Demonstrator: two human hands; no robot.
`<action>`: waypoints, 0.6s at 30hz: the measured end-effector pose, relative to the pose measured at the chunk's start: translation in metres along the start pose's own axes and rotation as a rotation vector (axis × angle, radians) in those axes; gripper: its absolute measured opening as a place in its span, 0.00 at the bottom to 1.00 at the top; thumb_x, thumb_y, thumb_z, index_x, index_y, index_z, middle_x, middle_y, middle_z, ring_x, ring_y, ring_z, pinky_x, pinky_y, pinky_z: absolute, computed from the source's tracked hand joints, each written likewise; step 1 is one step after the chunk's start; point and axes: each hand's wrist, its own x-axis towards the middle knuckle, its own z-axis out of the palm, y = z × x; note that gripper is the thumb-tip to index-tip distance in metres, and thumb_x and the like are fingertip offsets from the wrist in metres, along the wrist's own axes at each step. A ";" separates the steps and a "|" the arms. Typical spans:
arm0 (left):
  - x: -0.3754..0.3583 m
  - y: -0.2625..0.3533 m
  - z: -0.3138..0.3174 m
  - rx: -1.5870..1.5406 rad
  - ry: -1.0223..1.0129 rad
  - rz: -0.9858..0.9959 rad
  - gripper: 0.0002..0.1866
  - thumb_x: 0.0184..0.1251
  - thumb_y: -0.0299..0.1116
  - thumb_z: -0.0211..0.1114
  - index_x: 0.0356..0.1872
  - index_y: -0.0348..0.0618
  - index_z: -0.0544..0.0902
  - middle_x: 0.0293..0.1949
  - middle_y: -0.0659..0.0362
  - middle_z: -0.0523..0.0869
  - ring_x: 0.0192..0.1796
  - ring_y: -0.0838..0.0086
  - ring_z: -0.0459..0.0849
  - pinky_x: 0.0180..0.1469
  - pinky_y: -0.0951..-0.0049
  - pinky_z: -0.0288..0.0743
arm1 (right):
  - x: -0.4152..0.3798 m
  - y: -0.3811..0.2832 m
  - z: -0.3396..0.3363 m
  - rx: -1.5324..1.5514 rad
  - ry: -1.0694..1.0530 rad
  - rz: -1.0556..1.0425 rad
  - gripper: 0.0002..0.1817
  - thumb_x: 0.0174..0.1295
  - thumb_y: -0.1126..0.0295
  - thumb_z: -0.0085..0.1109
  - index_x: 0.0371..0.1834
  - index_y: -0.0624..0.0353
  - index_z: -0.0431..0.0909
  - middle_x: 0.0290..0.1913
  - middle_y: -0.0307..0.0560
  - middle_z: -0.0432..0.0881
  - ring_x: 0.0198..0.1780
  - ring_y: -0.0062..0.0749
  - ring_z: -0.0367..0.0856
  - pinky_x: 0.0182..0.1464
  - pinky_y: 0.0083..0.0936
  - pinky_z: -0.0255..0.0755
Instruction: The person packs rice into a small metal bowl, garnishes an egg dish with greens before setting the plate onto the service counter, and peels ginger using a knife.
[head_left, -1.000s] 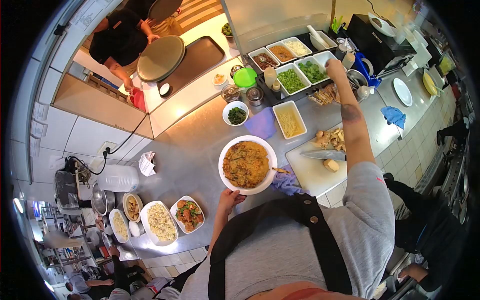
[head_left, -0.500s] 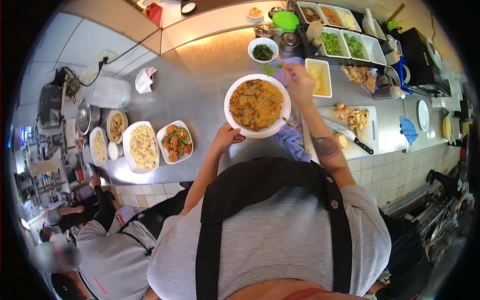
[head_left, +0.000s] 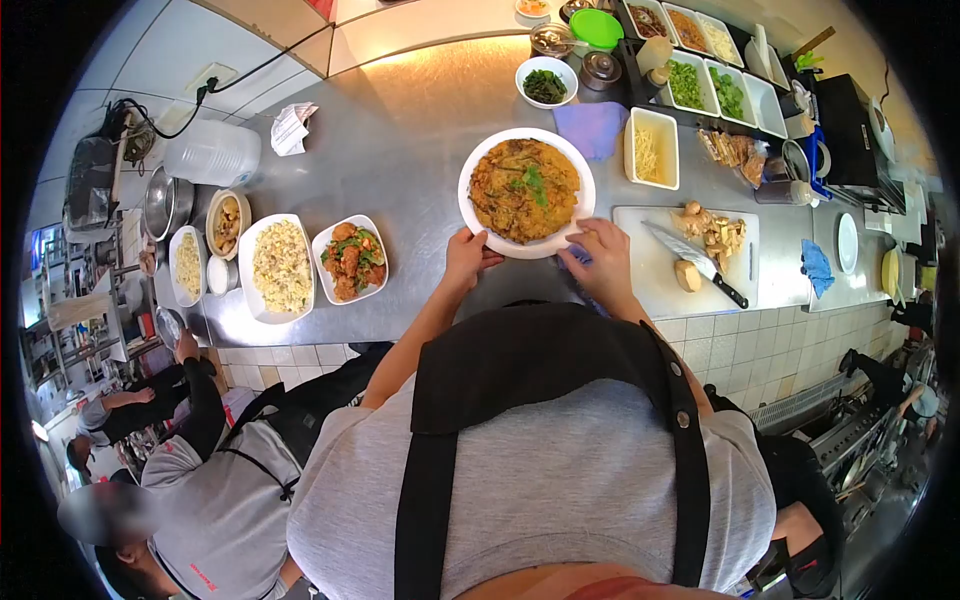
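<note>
A round white bowl [head_left: 466, 208] holds an orange-brown cooked dish [head_left: 515, 200] topped with a green herb sprig [head_left: 530, 184]. On the bowl's lower left, my left hand [head_left: 468, 258] pinches the rim between thumb and fingers. My right hand [head_left: 604, 256] is closed at the rim on the lower right side. A blue-violet cloth [head_left: 574, 262] shows partly beneath the right hand, the rest covered by it. Above the bowl lies a flat purple cloth [head_left: 588, 130], apart from both hands.
Left on the steel counter [head_left: 400, 150] stand a dish of fried pieces [head_left: 350, 262] and a pale, bitty dish [head_left: 283, 270]. To the right, a knife [head_left: 690, 252] lies on a cutting board [head_left: 640, 285]. Herb containers [head_left: 690, 85] sit behind. A co-worker [head_left: 225, 500] is at lower left.
The green sprig has gone from my right hand onto the dish. My right hand has come down from beyond the bowl to its lower right rim. The left hand stays at the rim.
</note>
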 end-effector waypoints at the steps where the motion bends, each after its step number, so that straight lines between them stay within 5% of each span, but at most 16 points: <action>1: 0.000 -0.003 0.002 -0.029 0.011 0.034 0.11 0.70 0.29 0.50 0.46 0.32 0.73 0.36 0.48 0.83 0.34 0.63 0.86 0.36 0.65 0.86 | -0.006 0.000 -0.001 0.032 -0.020 0.023 0.12 0.44 0.65 0.71 0.32 0.54 0.81 0.44 0.41 0.78 0.51 0.38 0.74 0.53 0.36 0.62; 11: 0.018 0.010 -0.027 -0.052 0.040 0.148 0.07 0.71 0.28 0.50 0.43 0.34 0.72 0.34 0.49 0.83 0.30 0.64 0.87 0.29 0.70 0.87 | -0.030 0.007 0.013 0.190 -0.064 0.058 0.07 0.47 0.73 0.68 0.28 0.59 0.79 0.35 0.47 0.76 0.38 0.43 0.77 0.38 0.35 0.72; 18: 0.014 0.008 -0.037 -0.001 0.035 0.102 0.07 0.71 0.28 0.51 0.44 0.36 0.71 0.35 0.49 0.83 0.29 0.66 0.86 0.28 0.71 0.86 | 0.078 -0.011 0.043 0.227 0.049 0.151 0.08 0.51 0.66 0.66 0.27 0.60 0.82 0.32 0.52 0.77 0.37 0.45 0.78 0.38 0.35 0.74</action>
